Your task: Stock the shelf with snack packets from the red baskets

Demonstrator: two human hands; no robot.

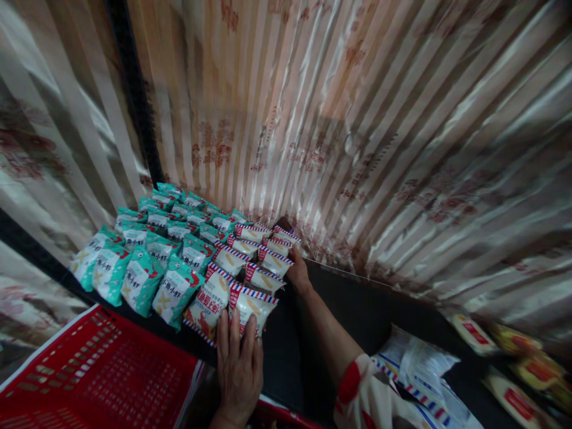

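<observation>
White plastic snack bags with red-blue striped edges (263, 280)

We see the left hand (240, 364) flat, fingers extended, against the front ones; right hand (297, 273) beside the back ones, grip unclear. Teal-and-white plastic bags (161, 253) stand beyond-left.

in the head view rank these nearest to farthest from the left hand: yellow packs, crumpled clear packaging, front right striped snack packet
1. Front right striped snack packet: at the fingertips of the left hand.
2. Crumpled clear packaging: off to the right, beside the patterned sleeve.
3. Yellow packs: farther right, near the picture's edge.
</observation>
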